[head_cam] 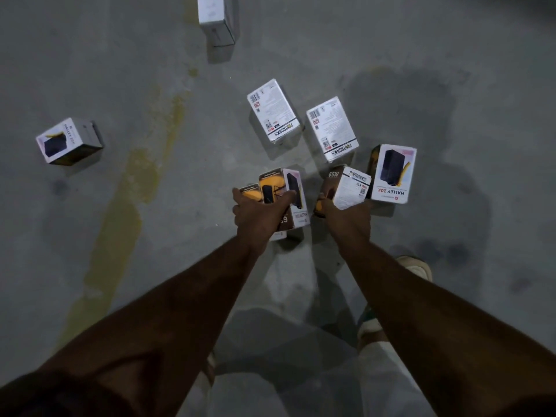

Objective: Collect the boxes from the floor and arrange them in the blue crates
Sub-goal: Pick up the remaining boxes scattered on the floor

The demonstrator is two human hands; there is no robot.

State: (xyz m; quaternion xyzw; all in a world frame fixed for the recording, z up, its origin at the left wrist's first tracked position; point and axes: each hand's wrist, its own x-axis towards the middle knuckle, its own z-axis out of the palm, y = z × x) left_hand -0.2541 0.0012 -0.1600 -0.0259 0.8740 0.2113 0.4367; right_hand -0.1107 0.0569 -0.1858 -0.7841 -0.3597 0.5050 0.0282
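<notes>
The floor (90, 70) is smooth grey concrete, mottled with dark damp-looking patches and crossed by a worn, streaky yellow painted line (129, 206). Scattered over it are small rectangular cardboard boxes with glossy printed faces.

Both bare arms reach straight down and forward. The left hand (258, 215) has its fingers curled over the top of a box with a yellow and black picture (282, 191), thumb at the near side; a second similar box sits tight against it on the left, and whether the hand grips that one too cannot be told. The right hand (343, 215) wraps around a box marked 65W (346, 185), tilted up off the floor.

Just right of that box stands a white box labelled HALLEY 20K (392, 173), showing a dark device. Beyond the hands lie two white boxes with barcodes (273, 111) and fine print, flat and side by side. A further box lies well apart at the left (69, 139), and another plain grey one at the top edge (215, 19).

A light shoe (416, 266) shows beside the right forearm.
</notes>
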